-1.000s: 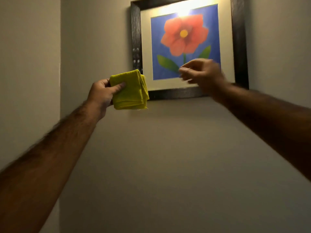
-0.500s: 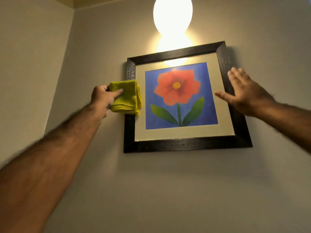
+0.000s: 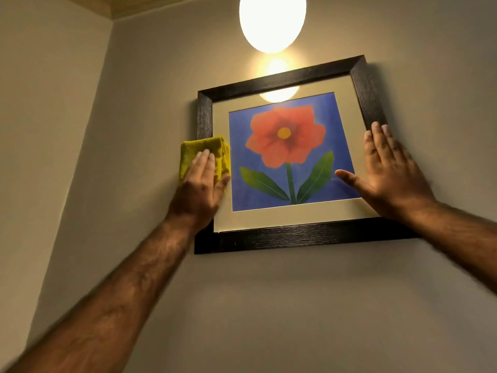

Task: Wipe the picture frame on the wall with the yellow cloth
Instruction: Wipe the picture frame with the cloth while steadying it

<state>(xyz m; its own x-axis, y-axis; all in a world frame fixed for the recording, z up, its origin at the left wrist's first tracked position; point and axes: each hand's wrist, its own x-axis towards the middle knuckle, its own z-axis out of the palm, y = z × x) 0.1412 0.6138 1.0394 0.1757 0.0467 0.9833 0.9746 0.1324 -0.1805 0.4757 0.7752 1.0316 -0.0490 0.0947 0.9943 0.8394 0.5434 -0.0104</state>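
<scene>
A dark wooden picture frame (image 3: 295, 239) hangs on the wall, holding a red flower print on blue behind a cream mat. My left hand (image 3: 200, 189) lies flat on the folded yellow cloth (image 3: 195, 150) and presses it against the frame's left side. The cloth covers part of the left bar and mat. My right hand (image 3: 390, 173) rests flat with fingers spread on the frame's right side, its thumb reaching onto the blue print.
A glowing round wall lamp (image 3: 272, 21) sits just above the frame and reflects in the glass. A side wall (image 3: 40, 130) meets this wall in a corner to the left. Ceiling moulding (image 3: 113, 6) shows at top left.
My left hand turned flat and pushed the cloth onto the frame's left side. My right hand came down onto the frame's right side. The view tilted up, so the frame sits lower.
</scene>
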